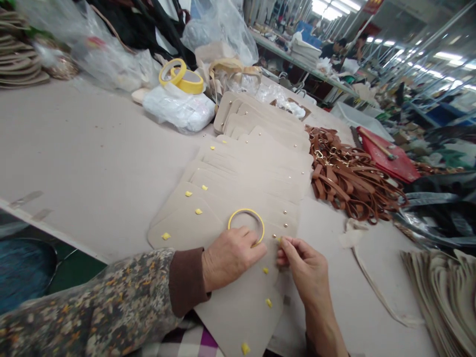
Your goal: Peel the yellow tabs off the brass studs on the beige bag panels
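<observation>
On beige pcs (pixel 256 166): LH (pixel 232 255) w/ tape (pixel 246 210) (yellow)

Light: overhead tube lights (pixel 451 56) in rows, upper right of frame; lamps burnt out to white. Surface (pixel 92 144) pale, moderately bright, fairly even; shadows soft. Lower left, below the surface edge: dim. Glare: small highlights on clear plastic bag (pixel 223 32), top centre. Focus: beige panels (pixel 256 171) mid-frame smeared, edges partly washed out; background at upper right soft. Distortion: wide-angle stretch towards frame edges, seen on patterned sleeve (pixel 111 302), lower left. View tilted.
</observation>
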A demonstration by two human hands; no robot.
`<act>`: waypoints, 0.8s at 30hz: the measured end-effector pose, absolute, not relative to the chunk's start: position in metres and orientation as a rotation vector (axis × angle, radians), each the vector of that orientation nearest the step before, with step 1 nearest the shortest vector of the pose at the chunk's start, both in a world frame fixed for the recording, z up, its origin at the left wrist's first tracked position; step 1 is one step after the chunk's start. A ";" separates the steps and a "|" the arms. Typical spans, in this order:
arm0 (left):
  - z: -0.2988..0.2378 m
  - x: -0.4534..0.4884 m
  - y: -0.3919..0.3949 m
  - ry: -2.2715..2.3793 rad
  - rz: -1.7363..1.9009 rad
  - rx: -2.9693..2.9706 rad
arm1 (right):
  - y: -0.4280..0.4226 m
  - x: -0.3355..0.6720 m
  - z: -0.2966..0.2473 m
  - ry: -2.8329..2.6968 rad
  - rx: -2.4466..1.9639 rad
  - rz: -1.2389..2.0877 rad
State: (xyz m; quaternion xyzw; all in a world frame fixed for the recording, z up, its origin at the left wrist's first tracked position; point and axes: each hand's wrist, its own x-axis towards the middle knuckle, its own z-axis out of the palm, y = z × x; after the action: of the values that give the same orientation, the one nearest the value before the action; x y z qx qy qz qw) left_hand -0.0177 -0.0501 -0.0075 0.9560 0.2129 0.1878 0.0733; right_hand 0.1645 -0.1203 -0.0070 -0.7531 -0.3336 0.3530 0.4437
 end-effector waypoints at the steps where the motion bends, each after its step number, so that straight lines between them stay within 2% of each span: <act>1: -0.010 -0.018 -0.050 0.644 0.520 2.888 | -0.119 0.165 -0.008 -0.851 -1.891 0.871; 5: -0.015 -0.018 -0.050 0.620 0.492 2.909 | -0.113 0.162 -0.007 -1.019 -2.013 0.801; 12: -0.013 -0.018 -0.049 0.612 0.476 2.868 | -0.105 0.162 -0.001 -1.390 -2.166 0.460; 15: -0.011 -0.018 -0.049 0.614 0.462 2.844 | -0.104 0.164 -0.002 -1.344 -2.133 0.546; 20: -0.009 -0.019 -0.049 0.630 0.457 2.835 | -0.108 0.171 -0.007 -1.010 -2.013 0.905; 24: -0.010 -0.018 -0.049 0.630 0.451 2.844 | -0.110 0.172 -0.009 -1.122 -2.049 0.828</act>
State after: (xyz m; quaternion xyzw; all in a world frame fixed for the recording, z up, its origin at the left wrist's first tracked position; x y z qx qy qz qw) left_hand -0.0185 -0.0492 -0.0098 0.9603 0.2129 0.1523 0.0966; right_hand 0.1718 -0.1095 -0.0087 -0.7818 -0.4280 0.3159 0.3253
